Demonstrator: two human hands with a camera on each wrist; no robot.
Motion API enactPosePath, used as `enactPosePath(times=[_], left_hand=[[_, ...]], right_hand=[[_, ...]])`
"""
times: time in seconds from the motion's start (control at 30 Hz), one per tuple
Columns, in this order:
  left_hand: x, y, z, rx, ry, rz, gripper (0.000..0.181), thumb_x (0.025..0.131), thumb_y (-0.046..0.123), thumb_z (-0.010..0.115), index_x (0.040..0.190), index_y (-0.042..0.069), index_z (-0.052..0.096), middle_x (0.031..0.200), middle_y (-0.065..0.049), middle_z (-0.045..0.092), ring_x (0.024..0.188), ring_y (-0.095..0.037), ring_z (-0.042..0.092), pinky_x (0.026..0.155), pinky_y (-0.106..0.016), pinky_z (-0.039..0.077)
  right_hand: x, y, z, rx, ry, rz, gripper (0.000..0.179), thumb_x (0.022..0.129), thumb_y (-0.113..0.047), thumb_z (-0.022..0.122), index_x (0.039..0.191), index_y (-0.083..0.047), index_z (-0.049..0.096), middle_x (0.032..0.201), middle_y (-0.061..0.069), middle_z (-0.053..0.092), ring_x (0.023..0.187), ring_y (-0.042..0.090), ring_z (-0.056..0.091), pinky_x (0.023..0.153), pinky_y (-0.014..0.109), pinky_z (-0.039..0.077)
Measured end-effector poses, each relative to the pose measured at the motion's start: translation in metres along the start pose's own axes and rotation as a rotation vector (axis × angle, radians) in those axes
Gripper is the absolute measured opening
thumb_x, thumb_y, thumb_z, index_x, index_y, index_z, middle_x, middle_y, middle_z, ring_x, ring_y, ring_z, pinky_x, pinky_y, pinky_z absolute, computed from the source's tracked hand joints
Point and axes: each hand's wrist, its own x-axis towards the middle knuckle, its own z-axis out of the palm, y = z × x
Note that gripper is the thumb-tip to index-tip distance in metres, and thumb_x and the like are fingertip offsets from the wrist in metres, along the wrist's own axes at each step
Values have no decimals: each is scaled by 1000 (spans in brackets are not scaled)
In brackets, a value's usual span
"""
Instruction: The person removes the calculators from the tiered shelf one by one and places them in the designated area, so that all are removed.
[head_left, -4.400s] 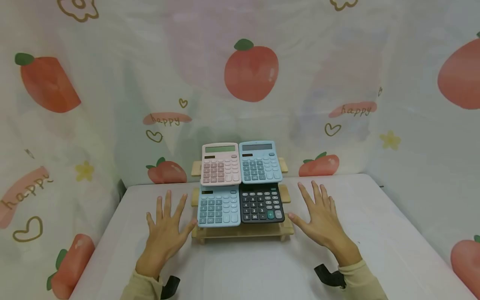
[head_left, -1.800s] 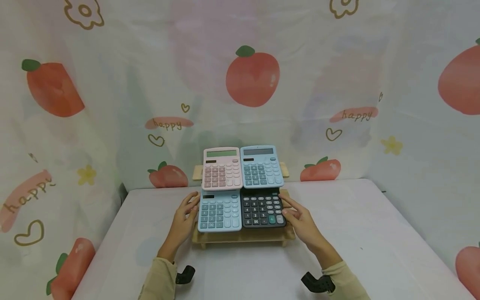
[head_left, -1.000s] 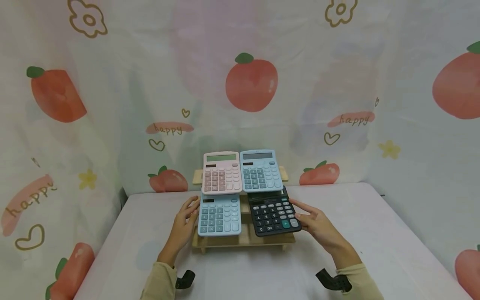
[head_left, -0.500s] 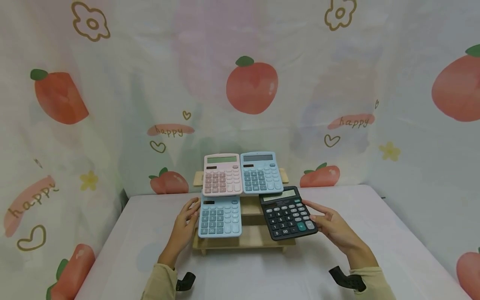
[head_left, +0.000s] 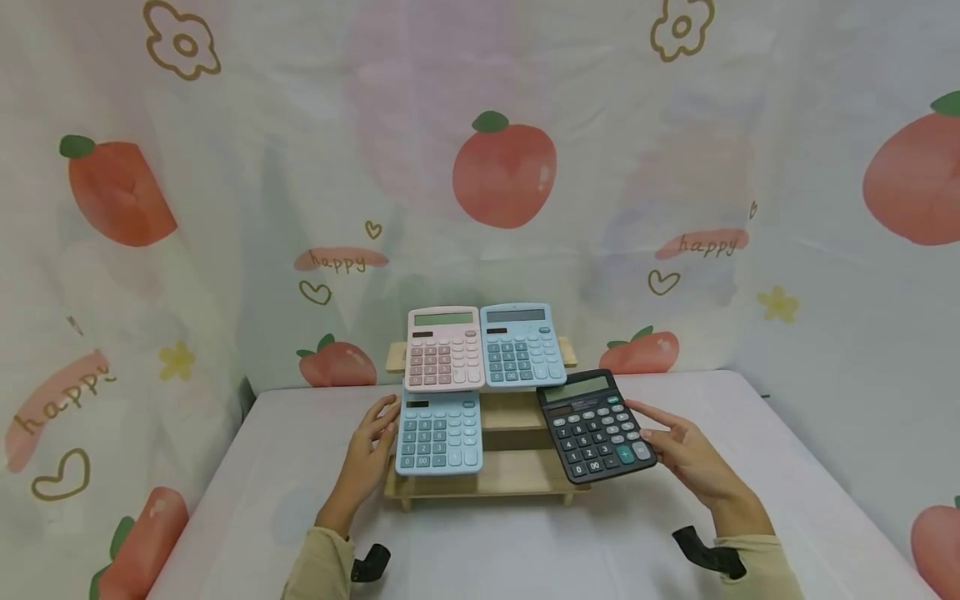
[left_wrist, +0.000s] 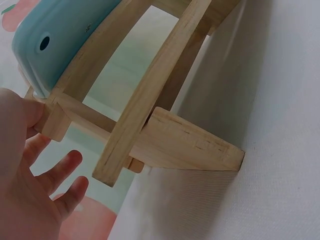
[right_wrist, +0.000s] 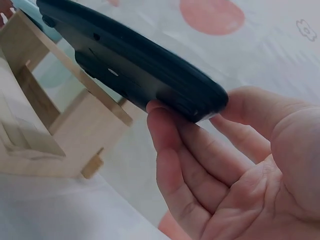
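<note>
My right hand (head_left: 693, 458) holds a black calculator (head_left: 596, 429) by its right edge. The calculator leans tilted beside the rack, its upper left corner close to a light blue calculator (head_left: 522, 346). In the right wrist view, its dark underside (right_wrist: 125, 65) shows, with fingers beneath and the thumb at the edge. My left hand (head_left: 363, 458) grips the left end of the wooden rack (head_left: 502, 479) between thumb and forefinger, as the left wrist view shows at a slat (left_wrist: 55, 122). Next to it, another light blue calculator (head_left: 438, 433) stands on the lower tier.
A pink calculator (head_left: 444, 350) stands on the upper tier beside the blue one. The rack rests on a white cloth-covered table (head_left: 480, 550), with a fruit-printed curtain (head_left: 502, 50) behind and at both sides.
Both hands have closed in from spread beside the rack. The black calculator has come out from the lower tier, moving right and tilting in my right hand. My left hand has lately stayed put.
</note>
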Motion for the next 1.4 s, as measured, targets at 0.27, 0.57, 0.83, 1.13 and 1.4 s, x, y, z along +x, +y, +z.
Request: enactPosePath(times=[0.27, 0.57, 0.83, 1.13, 1.4], left_hand=[[4, 2, -1, -5, 0, -8, 40, 107, 11, 47, 145, 0, 52, 160, -12, 42, 150, -34, 36, 103, -49, 47], [2, 4, -2, -5, -8, -13, 40, 107, 11, 47, 145, 0, 52, 160, -13, 41, 150, -34, 37, 102, -44, 47], [3, 0, 0, -2, 0, -9, 40, 107, 13, 47, 146, 3, 53, 160, -11, 41, 150, -34, 37, 102, -47, 46], [3, -2, 1, -11, 2, -7, 40, 108, 14, 47, 146, 2, 53, 160, -11, 41, 150, -34, 36, 103, -48, 46], [0, 0, 1, 4, 8, -5, 39, 106, 11, 49, 144, 0, 54, 159, -13, 43, 149, -36, 39, 102, -51, 47]], right_hand=[[-3, 1, -13, 56, 83, 7, 42, 109, -11, 44, 150, -16, 48, 121, -12, 73, 102, 3, 72, 84, 20, 56], [-8, 0, -21, 74, 189, 27, 49, 109, -19, 46, 156, -8, 38, 121, -19, 70, 103, -1, 70, 85, 18, 56], [-10, 0, -27, 57, 310, 73, 60, 109, -20, 44, 160, 2, 20, 116, -26, 67, 101, -5, 67, 82, 16, 55], [-6, 11, -30, 101, 438, 127, 62, 109, -21, 43, 161, 1, 16, 111, -28, 63, 96, -8, 66, 81, 14, 54], [-8, 41, -38, 158, 518, 159, 62, 108, -24, 48, 161, -7, 22, 111, -28, 59, 95, -9, 64, 80, 14, 54]])
